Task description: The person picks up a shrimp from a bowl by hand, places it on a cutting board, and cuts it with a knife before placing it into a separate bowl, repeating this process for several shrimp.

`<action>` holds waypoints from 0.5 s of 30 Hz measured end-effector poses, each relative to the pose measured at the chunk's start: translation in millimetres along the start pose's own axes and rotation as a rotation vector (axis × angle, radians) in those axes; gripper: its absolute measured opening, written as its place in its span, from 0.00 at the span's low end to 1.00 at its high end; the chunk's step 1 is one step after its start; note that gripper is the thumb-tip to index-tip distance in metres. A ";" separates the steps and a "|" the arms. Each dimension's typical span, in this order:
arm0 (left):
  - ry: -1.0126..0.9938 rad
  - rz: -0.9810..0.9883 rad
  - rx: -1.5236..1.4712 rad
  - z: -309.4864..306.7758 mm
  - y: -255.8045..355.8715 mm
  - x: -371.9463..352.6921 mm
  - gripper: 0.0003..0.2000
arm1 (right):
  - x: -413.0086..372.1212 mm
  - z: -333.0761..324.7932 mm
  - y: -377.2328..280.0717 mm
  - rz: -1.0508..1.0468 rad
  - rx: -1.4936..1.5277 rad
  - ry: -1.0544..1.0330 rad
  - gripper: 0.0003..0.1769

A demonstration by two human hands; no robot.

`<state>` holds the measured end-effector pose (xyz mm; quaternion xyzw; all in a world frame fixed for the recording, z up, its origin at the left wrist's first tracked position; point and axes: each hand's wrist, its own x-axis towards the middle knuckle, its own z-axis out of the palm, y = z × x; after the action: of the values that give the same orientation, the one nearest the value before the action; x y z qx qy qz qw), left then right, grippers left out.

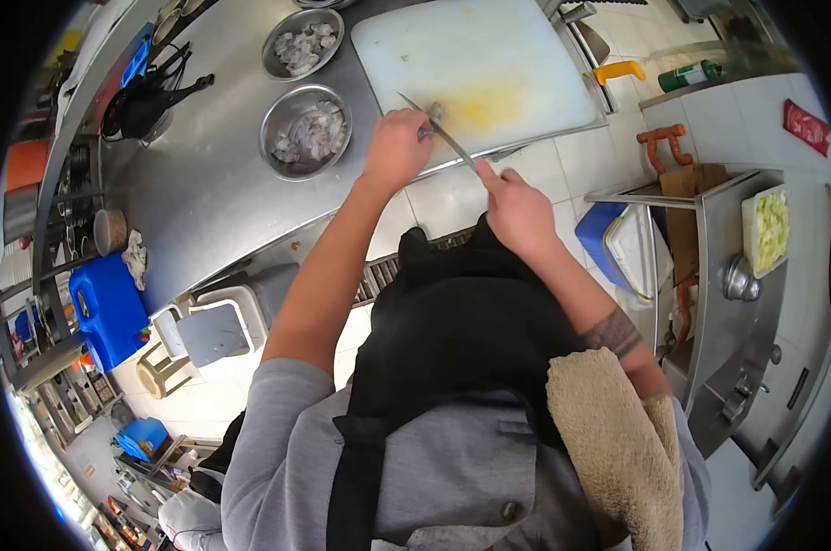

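Observation:
My right hand (518, 209) is closed around the handle of a knife (450, 140), whose blade slants up and left over the near edge of the white cutting board (526, 46). Close beside the blade, my left hand (400, 147) is closed with its fingertips pinched on a small greyish piece that looks like raw shrimp (425, 133), mostly hidden by the fingers. Just beyond the blade, another small greyish bit (436, 112) lies on the board. A yellowish wet stain marks the board there.
Left of the board, a near metal bowl (267, 151) and a farther one (270, 64) hold raw shrimp-like pieces on the steel table (204, 202). A yellow handle (619, 72) sits right of the board. A blue jug (108, 312) stands at left; a tub of chopped greens (766, 230) at right.

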<state>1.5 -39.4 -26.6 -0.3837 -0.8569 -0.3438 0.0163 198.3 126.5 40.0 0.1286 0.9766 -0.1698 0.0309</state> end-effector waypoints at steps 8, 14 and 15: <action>0.108 -0.439 -0.040 -8.6 8.5 4.2 0.12 | 30.4 -11.5 15.7 -0.022 0.366 0.202 0.28; 0.077 -0.274 -0.105 2.7 13.1 19.6 0.22 | 9.6 -9.4 30.5 0.468 0.924 -0.214 0.31; 0.048 -0.272 -0.130 2.7 16.0 19.6 0.22 | 10.1 -2.6 26.8 0.439 1.003 -0.230 0.31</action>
<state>-1.0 -17.6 -13.7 -0.2561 -0.8762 -0.4068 -0.0349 195.5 154.2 32.7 0.3087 0.7168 -0.6159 0.1069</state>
